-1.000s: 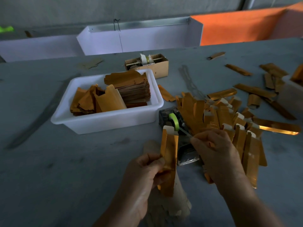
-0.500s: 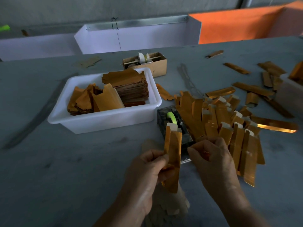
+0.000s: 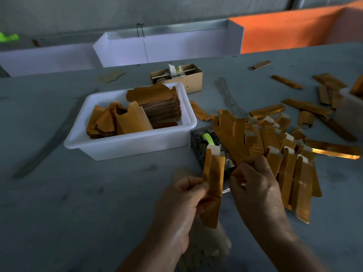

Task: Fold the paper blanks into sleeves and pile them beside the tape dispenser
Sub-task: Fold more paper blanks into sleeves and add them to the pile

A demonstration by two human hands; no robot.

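A folded gold sleeve (image 3: 213,185) is being pinched upright in the left hand (image 3: 182,201), freeing the right hand (image 3: 253,183), curled over the tape dispenser (image 3: 208,144); whether that grip contains tape cannot be told.

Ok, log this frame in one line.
stage: folding | left hand: holds gold sleeve upright | right hand: curled, contents unclear | tape dispenser: behind sleeve | pile: right of dispenser

A grey table (image 3: 59,203) carries a small cardboard box (image 3: 193,78) holding a white roll, set just behind a white plastic tub (image 3: 125,144). Beyond the table's far edge stand a white open-topped bin (image 3: 176,50) and an orange panel (image 3: 290,28). A bright green object (image 3: 8,37) lies at far left.
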